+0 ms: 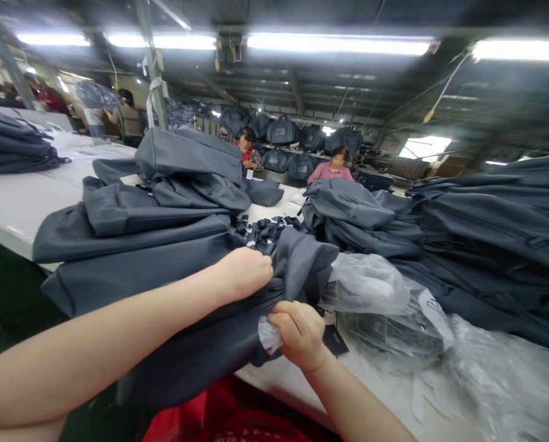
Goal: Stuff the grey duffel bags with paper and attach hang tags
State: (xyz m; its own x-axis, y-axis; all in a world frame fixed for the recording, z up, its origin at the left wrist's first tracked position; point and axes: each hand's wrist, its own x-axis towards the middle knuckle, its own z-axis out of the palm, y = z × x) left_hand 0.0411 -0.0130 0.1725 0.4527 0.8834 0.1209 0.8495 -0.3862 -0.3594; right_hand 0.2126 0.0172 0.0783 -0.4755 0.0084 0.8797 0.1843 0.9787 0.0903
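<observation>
A dark grey bag (pixel 201 350) of smooth, leather-like material lies at the table's front edge, close to my body. My left hand (pixel 249 272) is closed in a fist on the bag's upper side; its fingertips are hidden. Lower and to the right, my right hand (pixel 299 331) is closed against the bag's right end. A crumpled white piece (pixel 269 335), thin like paper or plastic, sticks out of the right fist. The raised flap (pixel 302 261) of the bag stands up between and beyond my hands. Just behind it is a heap of black straps with white bits (pixel 272 232).
Grey bags (pixel 186 156) are piled on the left, with another pile (pixel 500 227) on the right. Clear plastic bags (pixel 371 288) and a black tag (pixel 335 339) lie right of my hands on the white table (pixel 297 390). Two people sit across the table.
</observation>
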